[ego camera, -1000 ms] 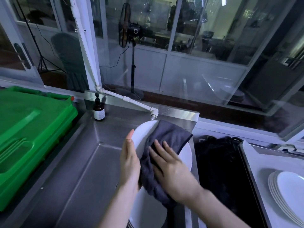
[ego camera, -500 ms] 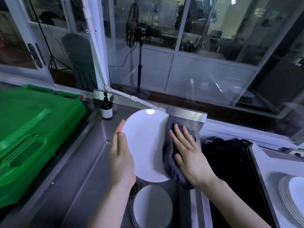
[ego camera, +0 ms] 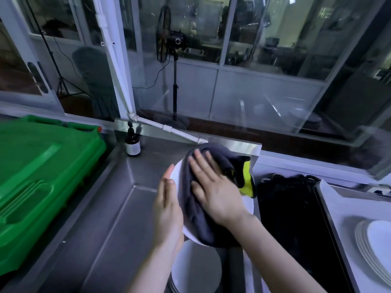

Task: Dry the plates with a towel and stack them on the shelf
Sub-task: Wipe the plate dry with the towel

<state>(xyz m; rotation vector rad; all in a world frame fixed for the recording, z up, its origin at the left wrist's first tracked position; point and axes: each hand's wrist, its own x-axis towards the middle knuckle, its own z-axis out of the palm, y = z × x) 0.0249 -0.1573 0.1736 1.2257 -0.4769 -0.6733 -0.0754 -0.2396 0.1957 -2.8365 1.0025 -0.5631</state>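
While the right hand (ego camera: 213, 187) presses the towel (ego camera: 197, 220) onto the plate (ego camera: 247, 205) with flat, spread fingers, the left hand (ego camera: 168, 210) braces the plate's left rim with straight fingers. Neither hand visibly curls round anything. The plate stands tilted between the 2 palms, above the sink (ego camera: 101, 218). Stiff, glazed and probably wet, it looks slippery and breakable, so the rim is the safest hold. 1 lower stack (ego camera: 196, 269) lies beneath it, and 1 right-hand stack (ego camera: 376, 246) sits well apart.
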